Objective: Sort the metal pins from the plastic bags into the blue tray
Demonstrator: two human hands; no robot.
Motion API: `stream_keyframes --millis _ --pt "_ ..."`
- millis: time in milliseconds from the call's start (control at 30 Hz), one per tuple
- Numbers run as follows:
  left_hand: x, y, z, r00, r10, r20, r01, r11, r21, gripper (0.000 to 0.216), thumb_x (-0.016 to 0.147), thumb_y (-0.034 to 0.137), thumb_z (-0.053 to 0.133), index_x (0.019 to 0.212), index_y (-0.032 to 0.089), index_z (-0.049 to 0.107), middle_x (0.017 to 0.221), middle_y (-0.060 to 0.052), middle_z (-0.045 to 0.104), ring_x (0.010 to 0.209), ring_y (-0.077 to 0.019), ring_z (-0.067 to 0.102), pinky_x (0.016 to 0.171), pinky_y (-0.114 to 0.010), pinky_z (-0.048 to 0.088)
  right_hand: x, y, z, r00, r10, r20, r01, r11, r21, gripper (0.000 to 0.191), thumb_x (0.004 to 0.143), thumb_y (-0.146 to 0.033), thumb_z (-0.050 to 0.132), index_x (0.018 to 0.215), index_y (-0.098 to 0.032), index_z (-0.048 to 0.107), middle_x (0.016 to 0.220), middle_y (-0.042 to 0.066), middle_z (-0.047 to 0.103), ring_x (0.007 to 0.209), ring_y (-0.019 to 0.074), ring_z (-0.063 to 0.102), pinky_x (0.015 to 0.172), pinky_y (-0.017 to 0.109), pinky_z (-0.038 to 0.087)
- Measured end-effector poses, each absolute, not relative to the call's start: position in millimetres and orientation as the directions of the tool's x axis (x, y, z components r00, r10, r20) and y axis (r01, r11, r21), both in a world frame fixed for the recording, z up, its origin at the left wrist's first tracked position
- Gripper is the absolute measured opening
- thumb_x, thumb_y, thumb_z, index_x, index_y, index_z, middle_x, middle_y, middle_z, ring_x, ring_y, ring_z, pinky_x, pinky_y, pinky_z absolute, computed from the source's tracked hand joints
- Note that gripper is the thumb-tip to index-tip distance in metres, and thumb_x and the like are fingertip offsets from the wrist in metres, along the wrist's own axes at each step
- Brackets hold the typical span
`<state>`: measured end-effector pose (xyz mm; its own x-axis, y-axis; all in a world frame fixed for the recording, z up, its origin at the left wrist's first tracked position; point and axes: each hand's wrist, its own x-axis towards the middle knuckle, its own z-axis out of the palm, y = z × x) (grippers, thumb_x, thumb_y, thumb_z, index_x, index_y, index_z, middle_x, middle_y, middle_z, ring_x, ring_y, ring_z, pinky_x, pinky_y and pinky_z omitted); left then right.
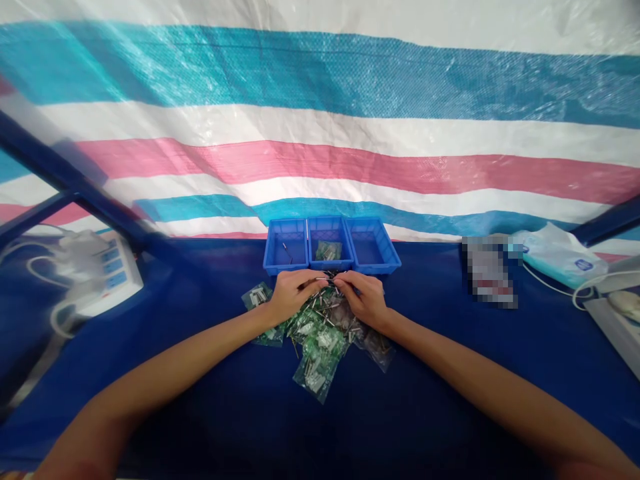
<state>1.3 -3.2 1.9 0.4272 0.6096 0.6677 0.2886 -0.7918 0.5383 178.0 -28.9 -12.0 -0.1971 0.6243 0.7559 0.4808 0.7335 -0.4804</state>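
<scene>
My left hand [293, 295] and my right hand [364, 298] meet close together over a pile on the blue table, fingers pinched. A thin, shiny metal piece [320, 279] shows at my left fingertips. What my right fingers pinch is too small to make out. Beneath both hands lie clear bags of small metal parts [316, 377], some tinted green, with loose metal pins among them. Another clear bag [259, 295] lies beside my left hand, and a darker bag [377, 350] is below my right wrist.
Just beyond my hands stand three joined blue bins: the left bin [270, 257] holds a thin metal piece, the middle bin [345, 257] a small bag; the right bin is [373, 247]. A power strip [120, 273] sits left; a blurred-out item [487, 270] and tissue pack [560, 257] right.
</scene>
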Motion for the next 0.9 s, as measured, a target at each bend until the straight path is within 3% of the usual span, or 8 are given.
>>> stream_keyframes --millis 300,400,567,667,767,900 --pt "1.3 -4.3 3.6 0.419 0.535 0.734 0.241 -0.845 0.478 0.015 0.086 0.022 0.054 0.093 0.016 0.066 0.071 -0.004 0.067 0.06 -0.0103 0.059 0.057 -0.021 0.047 178.3 -29.0 -12.8 -0.217 0.627 0.748 0.483 0.735 -0.476 0.021 0.089 -0.024 0.047 0.073 -0.018 0.06 0.062 0.002 0.066 0.052 0.0103 0.059 0.05 0.02 0.045" --pt "1.6 -4.7 3.7 0.407 0.572 0.712 0.25 -0.82 0.515 0.019 0.089 0.024 0.048 0.093 0.015 0.064 0.075 -0.005 0.066 0.066 -0.0119 0.06 0.06 -0.022 0.047 178.5 -29.7 -12.0 -0.217 0.643 0.735 0.493 0.722 -0.486 0.025 0.09 -0.025 0.045 0.071 -0.018 0.059 0.058 0.001 0.063 0.049 0.0096 0.056 0.048 0.02 0.043" --pt "0.6 -5.1 -2.0 0.365 0.692 0.623 0.219 -0.714 0.664 0.025 0.094 0.028 0.037 0.092 0.015 0.059 0.066 -0.001 0.058 0.042 -0.0049 0.045 0.045 -0.018 0.038 178.9 -30.5 -10.9 -0.215 0.646 0.733 0.495 0.719 -0.488 0.028 0.09 -0.026 0.044 0.068 -0.017 0.058 0.053 0.0 0.058 0.045 0.0086 0.051 0.046 0.02 0.04" --pt "0.5 -5.4 -3.8 0.381 0.712 0.59 0.157 -0.679 0.717 0.027 0.095 0.031 0.034 0.091 0.015 0.056 0.073 -0.002 0.061 0.037 -0.0025 0.04 0.041 -0.017 0.036 179.2 -30.7 -11.0 -0.217 0.643 0.734 0.491 0.722 -0.487 0.028 0.09 -0.025 0.044 0.067 -0.017 0.057 0.052 -0.001 0.056 0.045 0.0084 0.05 0.046 0.02 0.039" --pt "0.8 -5.1 -4.1 0.4 0.711 0.578 0.135 -0.67 0.73 0.03 0.095 0.034 0.032 0.09 0.014 0.055 0.079 -0.004 0.063 0.036 -0.0018 0.039 0.04 -0.016 0.036 179.2 -30.9 -11.4 -0.219 0.647 0.73 0.491 0.72 -0.491 0.028 0.09 -0.025 0.043 0.066 -0.017 0.056 0.052 -0.001 0.056 0.045 0.0083 0.049 0.046 0.02 0.038" --pt "1.2 -4.2 -3.9 0.411 0.697 0.587 0.192 -0.696 0.692 0.029 0.094 0.032 0.036 0.087 0.014 0.058 0.062 0.0 0.061 0.036 -0.0038 0.043 0.041 -0.016 0.037 178.8 -31.1 -11.1 -0.222 0.651 0.726 0.501 0.715 -0.488 0.029 0.09 -0.026 0.043 0.065 -0.018 0.055 0.051 -0.001 0.054 0.044 0.0082 0.047 0.045 0.02 0.038"
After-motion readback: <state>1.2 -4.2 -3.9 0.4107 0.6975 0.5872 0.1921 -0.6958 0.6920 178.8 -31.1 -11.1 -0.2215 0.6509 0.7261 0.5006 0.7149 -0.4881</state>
